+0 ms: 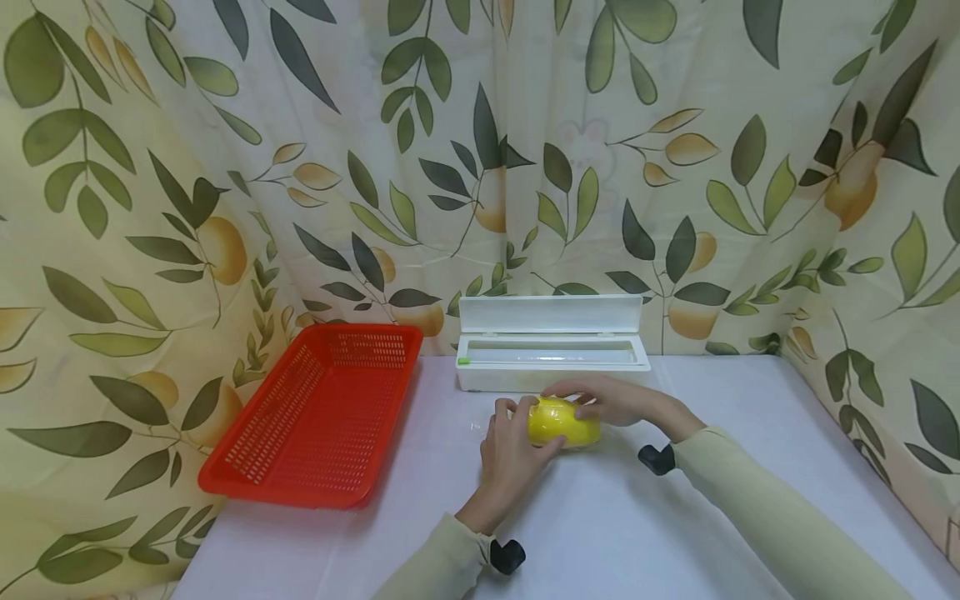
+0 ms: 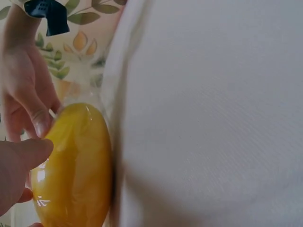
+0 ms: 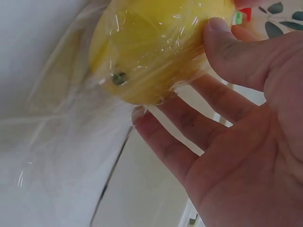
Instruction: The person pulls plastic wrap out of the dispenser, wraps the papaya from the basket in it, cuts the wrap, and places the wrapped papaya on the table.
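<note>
A yellow mango (image 1: 564, 422), wrapped in clear cling film, lies on the table between both hands. My left hand (image 1: 512, 446) holds it from the left, its thumb along the near side and fingers over the far side. From the right, my right hand (image 1: 611, 402) grips the mango's far side. In the right wrist view, its thumb (image 3: 229, 52) presses on the wrapped fruit and the fingers reach round the end near the dark stem spot. Loose cling film (image 3: 61, 123) trails off that end. The left wrist view shows the mango (image 2: 78, 165) under the left thumb.
Just behind the hands stands a white cling film dispenser (image 1: 551, 381) with its lid (image 1: 550, 315) raised and a green slider at its left. A red plastic basket (image 1: 315, 425) sits on the left of the white table (image 1: 600, 533). Leaf-patterned curtains hang behind and at the sides.
</note>
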A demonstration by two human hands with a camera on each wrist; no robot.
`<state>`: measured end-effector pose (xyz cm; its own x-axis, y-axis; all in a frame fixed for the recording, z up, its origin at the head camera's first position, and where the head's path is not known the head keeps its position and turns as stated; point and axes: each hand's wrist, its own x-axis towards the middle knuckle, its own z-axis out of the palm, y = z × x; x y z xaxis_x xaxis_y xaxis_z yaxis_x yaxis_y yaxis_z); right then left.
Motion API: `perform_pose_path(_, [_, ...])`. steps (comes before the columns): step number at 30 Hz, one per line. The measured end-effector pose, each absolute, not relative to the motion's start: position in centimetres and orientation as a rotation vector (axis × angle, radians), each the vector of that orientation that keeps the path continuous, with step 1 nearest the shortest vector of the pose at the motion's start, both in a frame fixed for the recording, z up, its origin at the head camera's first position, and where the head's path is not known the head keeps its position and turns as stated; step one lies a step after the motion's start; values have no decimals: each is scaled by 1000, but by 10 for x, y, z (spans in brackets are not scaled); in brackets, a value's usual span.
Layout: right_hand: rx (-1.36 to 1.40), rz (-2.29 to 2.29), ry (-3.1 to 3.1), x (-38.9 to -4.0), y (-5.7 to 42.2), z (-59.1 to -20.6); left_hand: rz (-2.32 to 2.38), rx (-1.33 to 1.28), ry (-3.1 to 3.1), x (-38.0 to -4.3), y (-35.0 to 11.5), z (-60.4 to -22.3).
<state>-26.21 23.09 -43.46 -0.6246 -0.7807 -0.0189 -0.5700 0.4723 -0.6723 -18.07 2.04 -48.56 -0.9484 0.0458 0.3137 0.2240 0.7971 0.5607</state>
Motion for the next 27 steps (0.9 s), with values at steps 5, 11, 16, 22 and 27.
perform_pose_path(5, [-1133,-904,2395,-260,233,-437,-887,-232,-2681,-184,18,-492])
perform_pose_path(11, [-1064,-927,2432,-257,232,-438,-857,-311,-2656,-189,13,-496])
perform_pose_path(16, [-973,-949,2472,-251,233,-440,-854,-448,-2687,-194,3,-497])
perform_pose_path(22, [-949,-1011,2469,-245,237,-446,-888,-665,-2800,-205,-14,-496])
perform_pose_path(27, [-963,-1098,2468,-239,240,-455,-969,-810,-2812,-217,-24,-497])
